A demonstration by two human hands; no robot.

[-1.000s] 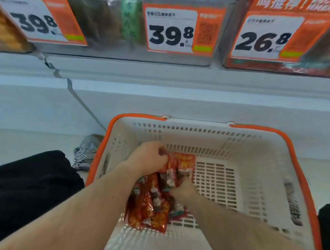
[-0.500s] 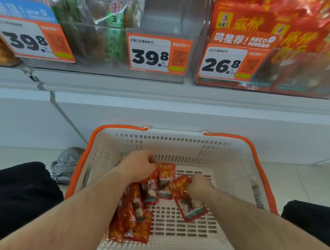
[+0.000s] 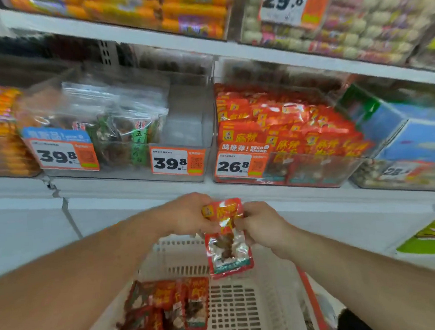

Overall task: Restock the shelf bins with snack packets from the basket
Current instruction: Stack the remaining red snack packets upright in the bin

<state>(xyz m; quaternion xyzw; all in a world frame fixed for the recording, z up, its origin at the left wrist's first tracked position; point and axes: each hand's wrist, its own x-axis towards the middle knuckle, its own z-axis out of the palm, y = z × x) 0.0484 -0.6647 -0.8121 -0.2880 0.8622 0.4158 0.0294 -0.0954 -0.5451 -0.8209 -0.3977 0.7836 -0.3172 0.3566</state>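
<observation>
We hold one red snack packet (image 3: 226, 237) up above the basket (image 3: 249, 309), our left hand (image 3: 189, 214) and right hand (image 3: 263, 224) each pinching its top edge between curled fingers while it hangs upright between them. More red packets (image 3: 167, 312) lie in the basket's left side. Ahead, the clear bin (image 3: 281, 139) of matching red packets, tagged 26.8, sits on the shelf (image 3: 135, 188), well apart from our hands.

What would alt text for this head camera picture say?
Both hands, left hand and right hand, pinch a red snack packet above a white basket holding more packets, below a shelf bin of matching red packets.
</observation>
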